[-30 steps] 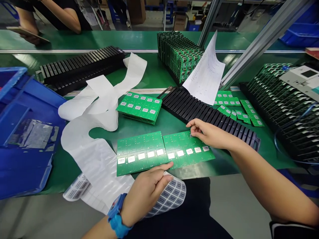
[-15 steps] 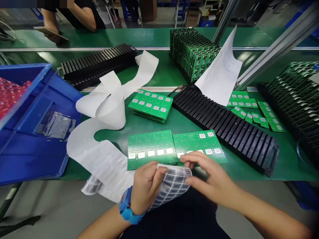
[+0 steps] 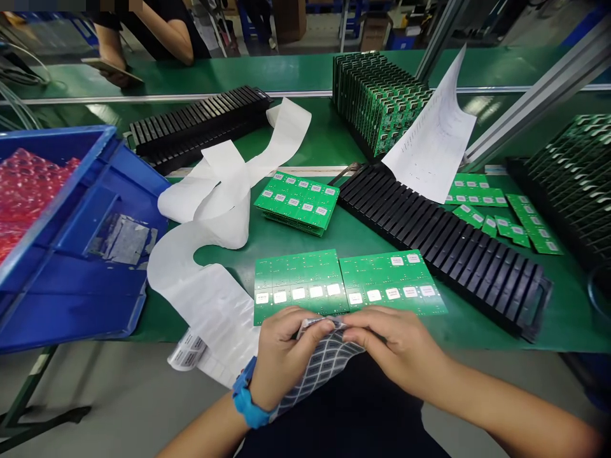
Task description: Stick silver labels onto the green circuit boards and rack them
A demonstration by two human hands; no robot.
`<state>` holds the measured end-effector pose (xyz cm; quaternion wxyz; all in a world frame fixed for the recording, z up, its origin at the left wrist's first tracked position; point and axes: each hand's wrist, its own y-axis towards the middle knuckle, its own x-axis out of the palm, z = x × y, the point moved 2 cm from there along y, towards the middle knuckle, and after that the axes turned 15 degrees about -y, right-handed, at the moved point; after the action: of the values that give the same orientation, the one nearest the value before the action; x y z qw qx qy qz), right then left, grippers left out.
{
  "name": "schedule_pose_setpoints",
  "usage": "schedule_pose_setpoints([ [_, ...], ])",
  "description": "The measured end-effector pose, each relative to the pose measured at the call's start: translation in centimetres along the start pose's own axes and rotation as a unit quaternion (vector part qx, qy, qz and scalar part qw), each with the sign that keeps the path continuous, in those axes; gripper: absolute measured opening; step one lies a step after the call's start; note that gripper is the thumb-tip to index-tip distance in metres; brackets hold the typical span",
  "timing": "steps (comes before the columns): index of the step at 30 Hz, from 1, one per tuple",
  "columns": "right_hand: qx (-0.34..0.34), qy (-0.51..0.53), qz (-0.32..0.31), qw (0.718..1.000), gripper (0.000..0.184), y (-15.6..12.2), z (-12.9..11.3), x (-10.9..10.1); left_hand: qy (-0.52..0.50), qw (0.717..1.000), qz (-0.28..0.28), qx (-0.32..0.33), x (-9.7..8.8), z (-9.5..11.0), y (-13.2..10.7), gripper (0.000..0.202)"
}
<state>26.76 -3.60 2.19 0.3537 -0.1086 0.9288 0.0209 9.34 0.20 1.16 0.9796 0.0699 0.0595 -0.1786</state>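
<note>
A sheet of printed labels (image 3: pixel 327 359) hangs between my hands, just in front of two green circuit boards lying side by side. My left hand (image 3: pixel 284 353), with a blue band at the wrist, pinches its upper edge. The thumb and fingers of my right hand (image 3: pixel 398 343) are closed on the same edge, close to the left thumb. On the left circuit board (image 3: pixel 300 273), white labels line the lower row. The right circuit board (image 3: pixel 389 273) carries labels along its lower row and two at its upper right. A long white backing strip (image 3: pixel 210 286) curls away to the left.
Beyond the boards lies a stack of labelled green boards (image 3: pixel 296 200). A black slotted rack (image 3: pixel 449 248) stands to its right, a sheet of paper (image 3: pixel 432 140) behind it. At left a blue bin (image 3: pixel 128 292) holds red bubble wrap (image 3: pixel 33 184). A person sits across the bench.
My right hand has moved left to the label sheet's top edge and closed on it, beside my left thumb. The sheet's upper edge is now folded over. The view has shifted slightly.
</note>
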Motion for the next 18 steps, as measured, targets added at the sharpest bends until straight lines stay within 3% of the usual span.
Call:
schedule_pose_setpoints([
  [3, 0.026, 0.005, -0.014, 1.0, 0.028, -0.1, 0.1, -0.3, 0.014, 1.0, -0.011, -0.002, -0.1, 0.0, 0.2, 0.017],
  [6, 0.009, -0.009, 0.01, 1.0, 0.005, 0.0, -0.1, -0.9, 0.029, 0.999, -0.025, -0.008, -0.2, 0.0, 0.3, 0.02],
  [7, 0.0, -0.011, 0.017, 1.0, 0.006, 0.1, -0.1, -1.3, 0.036, 0.999, -0.026, -0.015, -0.2, 0.0, 0.4, 0.021],
  [9, 0.002, -0.011, 0.032, 0.999, 0.013, 0.6, 0.3, -2.6, 0.05, 0.998, -0.021, -0.031, -0.2, -0.1, 0.4, 0.024],
  [12, 0.078, -0.048, 0.055, 0.994, 0.016, 2.1, 2.4, -5.7, 0.061, 0.997, -0.03, -0.033, -0.3, -0.2, 0.3, 0.028],
  [15, 0.143, -0.127, -0.03, 0.981, 0.017, 3.8, 5.1, -8.4, 0.07, 0.994, -0.086, -0.024, -0.2, 0.0, 0.2, 0.029],
  [18, 0.153, -0.182, -0.113, 0.965, 0.017, 5.1, 6.8, -9.2, 0.074, 0.986, -0.151, -0.016, 0.1, 0.2, 0.2, 0.023],
])
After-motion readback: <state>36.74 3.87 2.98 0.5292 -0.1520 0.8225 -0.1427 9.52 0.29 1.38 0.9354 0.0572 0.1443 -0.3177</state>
